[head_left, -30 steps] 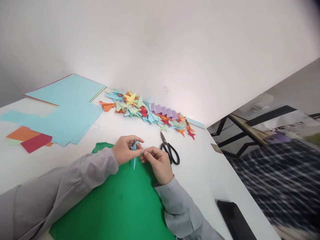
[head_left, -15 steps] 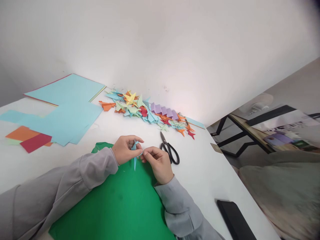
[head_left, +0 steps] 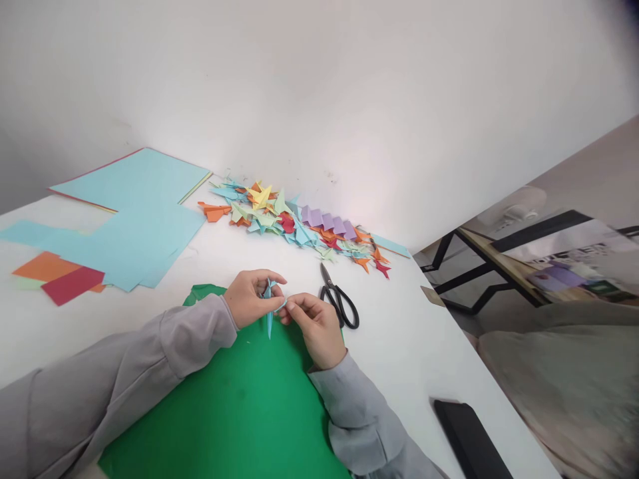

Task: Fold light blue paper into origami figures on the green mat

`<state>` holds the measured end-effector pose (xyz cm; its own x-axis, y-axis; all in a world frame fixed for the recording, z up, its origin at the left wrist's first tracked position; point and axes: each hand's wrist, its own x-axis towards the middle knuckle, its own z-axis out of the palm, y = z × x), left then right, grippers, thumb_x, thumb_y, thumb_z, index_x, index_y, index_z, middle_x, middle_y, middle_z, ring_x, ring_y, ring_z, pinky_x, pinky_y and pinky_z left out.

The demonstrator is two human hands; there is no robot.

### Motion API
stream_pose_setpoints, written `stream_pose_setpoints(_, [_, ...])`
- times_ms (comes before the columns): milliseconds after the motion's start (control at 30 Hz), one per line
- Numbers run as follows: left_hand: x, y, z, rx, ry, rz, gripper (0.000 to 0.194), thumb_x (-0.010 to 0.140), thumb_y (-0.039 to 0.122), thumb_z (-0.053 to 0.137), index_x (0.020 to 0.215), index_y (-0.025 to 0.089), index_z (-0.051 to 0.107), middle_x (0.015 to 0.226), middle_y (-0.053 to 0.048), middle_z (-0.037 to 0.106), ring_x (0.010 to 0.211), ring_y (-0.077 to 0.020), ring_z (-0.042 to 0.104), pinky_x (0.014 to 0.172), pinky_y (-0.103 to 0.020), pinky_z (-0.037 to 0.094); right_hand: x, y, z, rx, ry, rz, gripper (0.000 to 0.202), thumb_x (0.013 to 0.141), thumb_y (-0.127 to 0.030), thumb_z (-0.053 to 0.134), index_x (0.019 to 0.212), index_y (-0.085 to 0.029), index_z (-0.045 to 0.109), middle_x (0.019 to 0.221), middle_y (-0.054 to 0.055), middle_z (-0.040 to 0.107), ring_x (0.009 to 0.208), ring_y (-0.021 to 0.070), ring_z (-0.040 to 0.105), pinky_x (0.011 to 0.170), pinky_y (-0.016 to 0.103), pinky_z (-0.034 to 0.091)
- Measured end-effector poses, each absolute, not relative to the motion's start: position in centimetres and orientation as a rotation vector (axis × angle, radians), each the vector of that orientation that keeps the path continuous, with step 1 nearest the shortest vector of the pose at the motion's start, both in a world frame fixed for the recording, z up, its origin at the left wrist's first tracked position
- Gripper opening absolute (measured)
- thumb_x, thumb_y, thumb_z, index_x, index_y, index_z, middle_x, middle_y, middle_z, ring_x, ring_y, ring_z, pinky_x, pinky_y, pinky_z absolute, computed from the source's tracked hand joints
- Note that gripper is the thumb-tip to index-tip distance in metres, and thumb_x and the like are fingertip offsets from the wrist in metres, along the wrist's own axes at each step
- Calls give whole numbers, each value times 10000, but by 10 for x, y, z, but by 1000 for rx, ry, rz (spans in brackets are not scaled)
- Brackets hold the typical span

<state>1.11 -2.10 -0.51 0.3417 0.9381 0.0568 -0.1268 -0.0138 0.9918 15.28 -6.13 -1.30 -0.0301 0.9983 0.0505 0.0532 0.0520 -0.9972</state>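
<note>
A small light-blue folded paper figure (head_left: 270,320) is held above the green sheet (head_left: 239,399), one long point hanging down. My left hand (head_left: 251,299) is closed around its body, thumb and fingers pinching it. The fingertips of my right hand (head_left: 318,326) pinch a small end on the figure's right side. Fingers partly hide the paper, so its full shape cannot be made out. Black-handled scissors (head_left: 341,303) lie just beyond my right hand, blades pointing away from me.
Along the wall runs a pile of colourful folded paper figures (head_left: 304,233). To the left lie light-blue sheets (head_left: 144,233) and small squares, among them an orange square (head_left: 47,266) and a red square (head_left: 72,285). A black phone-like object (head_left: 469,436) rests near the right edge.
</note>
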Motion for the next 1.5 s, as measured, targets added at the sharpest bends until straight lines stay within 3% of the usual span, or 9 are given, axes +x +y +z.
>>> stream_pose_setpoints(800, [11,-23,-8,1307,798,987,328,530,143,676,846,108,598,609,16,613,465,-74,532,479,-214,443,150,-62,-10,-1240,-1299,1110,157,689,-302,633,613,-174,585,529,-19,589,496,102,507,520,241,420])
stream_pose_setpoints(1267, [10,-21,-7,1304,852,1034,294,546,137,651,835,106,601,597,28,604,464,-71,539,471,-204,455,149,-62,-13,-1227,-1337,1099,236,733,-395,606,657,-173,585,595,5,602,544,114,528,555,258,441])
stream_pose_setpoints(1500, [10,-20,-7,1282,855,1062,289,538,120,670,821,114,607,590,32,609,446,-66,538,452,-192,462,152,-60,-14,-1260,-1263,1132,191,717,-350,595,643,-175,583,578,2,602,527,116,531,552,264,435])
